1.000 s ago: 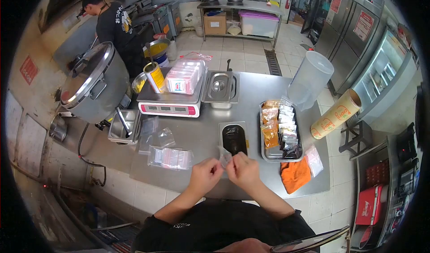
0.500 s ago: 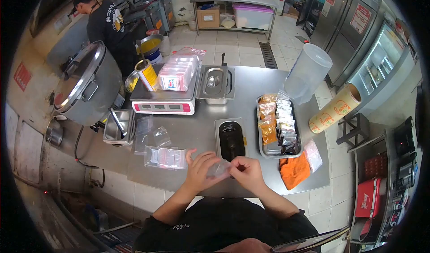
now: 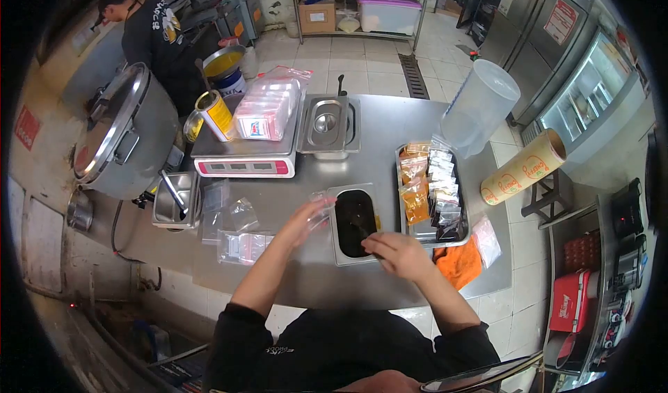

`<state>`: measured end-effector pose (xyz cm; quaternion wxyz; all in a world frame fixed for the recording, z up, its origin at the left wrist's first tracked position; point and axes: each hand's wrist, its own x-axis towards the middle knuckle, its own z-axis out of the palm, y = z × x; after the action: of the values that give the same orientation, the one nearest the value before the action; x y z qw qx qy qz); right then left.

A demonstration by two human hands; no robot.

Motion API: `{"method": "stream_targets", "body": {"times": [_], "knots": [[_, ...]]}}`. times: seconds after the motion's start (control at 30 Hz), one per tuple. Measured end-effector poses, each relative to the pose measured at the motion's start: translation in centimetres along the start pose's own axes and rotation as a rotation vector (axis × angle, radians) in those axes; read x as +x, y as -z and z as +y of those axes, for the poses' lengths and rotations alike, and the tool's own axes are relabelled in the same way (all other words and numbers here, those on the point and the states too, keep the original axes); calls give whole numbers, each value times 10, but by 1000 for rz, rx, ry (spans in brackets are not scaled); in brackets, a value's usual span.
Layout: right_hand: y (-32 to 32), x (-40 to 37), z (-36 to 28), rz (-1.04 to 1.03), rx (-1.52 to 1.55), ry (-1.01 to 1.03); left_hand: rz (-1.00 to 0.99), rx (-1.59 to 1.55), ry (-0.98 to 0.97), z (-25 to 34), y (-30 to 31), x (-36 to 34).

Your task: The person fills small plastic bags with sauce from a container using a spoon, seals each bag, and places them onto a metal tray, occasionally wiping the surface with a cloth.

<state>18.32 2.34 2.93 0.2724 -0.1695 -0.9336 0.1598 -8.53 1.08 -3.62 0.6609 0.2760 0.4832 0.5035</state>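
My left hand holds a small clear plastic bag beside the left rim of a metal pan. Dark liquid fills much of that pan. Over its lower right corner, my right hand is closed around the handle of what looks like a spoon, whose lower end is in the dark liquid. To the left lie a pack of small clear bags and loose empty bags. A metal tray on the right holds several filled sachets, orange and dark.
A scale carries a yellow can and bagged packs. Near it stands a lidded metal pan. An orange cloth, a plastic jug and a film roll are right. A co-worker stands back left.
My hands have moved apart. The left went up and leftward with the bag to the pan's left side; the right moved rightward and now grips the spoon in the dark liquid.
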Motion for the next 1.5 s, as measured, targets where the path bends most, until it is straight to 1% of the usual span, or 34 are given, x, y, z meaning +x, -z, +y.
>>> {"method": "stream_targets", "body": {"times": [0.03,0.07,0.13,0.2,0.27,0.3,0.37,0.4,0.43,0.47,0.5,0.53,0.6,0.63,0.67,0.73,0.77,0.83,0.87,0.93,0.97,1.03,1.07,1.13,1.17,1.2,1.23,1.27,1.33,1.37,1.43,1.47,1.5], "knots": [[5,3,5,46,25,-29,-86,-6,109,3,0,9],[4,3,11,43,24,-34,-89,-9,113,4,-3,16],[-8,-3,27,88,63,-24,18,-37,120,3,-13,26],[-10,-14,30,106,72,-19,36,-76,109,4,-23,21],[-8,-30,23,156,149,-123,59,-115,100,6,-32,11],[-8,-40,19,158,151,-130,39,-121,74,6,-35,6],[-8,-59,12,275,348,-325,14,-121,53,8,-44,-2],[-11,-69,10,281,347,-331,22,-102,16,9,-50,-5],[-18,-78,9,329,472,-437,30,-82,-22,10,-55,-8],[-24,-87,8,377,597,-542,25,-79,-19,11,-61,-11],[-32,-91,6,463,744,-619,32,-56,-26,13,-66,-13],[-39,-93,6,468,742,-621,39,-33,-34,14,-70,-15],[-48,-93,8,785,1034,-798,39,-34,-57,15,-74,-17],[-52,-94,12,847,1042,-866,44,-39,-81,16,-74,-18],[-52,-94,15,852,1042,-864,41,-36,-82,15,-72,-16],[-51,-94,21,1004,1186,-1011,68,-95,-89,10,-59,-9],[-51,-93,23,1023,1187,-1041,66,-94,-90,8,-53,-6],[-51,-95,28,1047,1213,-1045,44,-216,-20,6,-39,-2],[-51,-95,30,1069,1239,-1049,44,-217,-24,1,-30,3],[-44,-87,31,1078,1230,-1031,56,-357,7,-9,-12,13],[-41,-82,32,1090,1222,-1016,57,-360,2,-11,-3,17],[-37,-76,37,1088,1228,-993,-89,-389,117,-9,11,20],[-35,-73,39,1089,1234,-975,-88,-392,113,-9,19,20],[-28,-65,41,1099,1242,-980,-173,-393,137,-4,23,15],[-25,-63,44,1115,1267,-936,-172,-396,132,-6,21,10],[-22,-60,45,1130,1293,-893,32,-236,-28,3,5,-5],[-18,-55,44,1144,1296,-903,237,-72,-185,8,-4,-15],[-18,-54,46,1142,1298,-900,239,-73,-188,7,-3,-20],[-20,-57,51,1133,1304,-915,106,223,-442,5,2,-31],[-23,-60,55,1128,1307,-915,111,222,-443,1,0,-36],[-27,-66,61,1145,1297,-940,122,420,-646,0,-15,-47],[-26,-68,62,1141,1300,-938,127,420,-648,5,-20,-53],[-24,-69,62,1144,1290,-945,115,579,-650,11,-25,-58]]}}
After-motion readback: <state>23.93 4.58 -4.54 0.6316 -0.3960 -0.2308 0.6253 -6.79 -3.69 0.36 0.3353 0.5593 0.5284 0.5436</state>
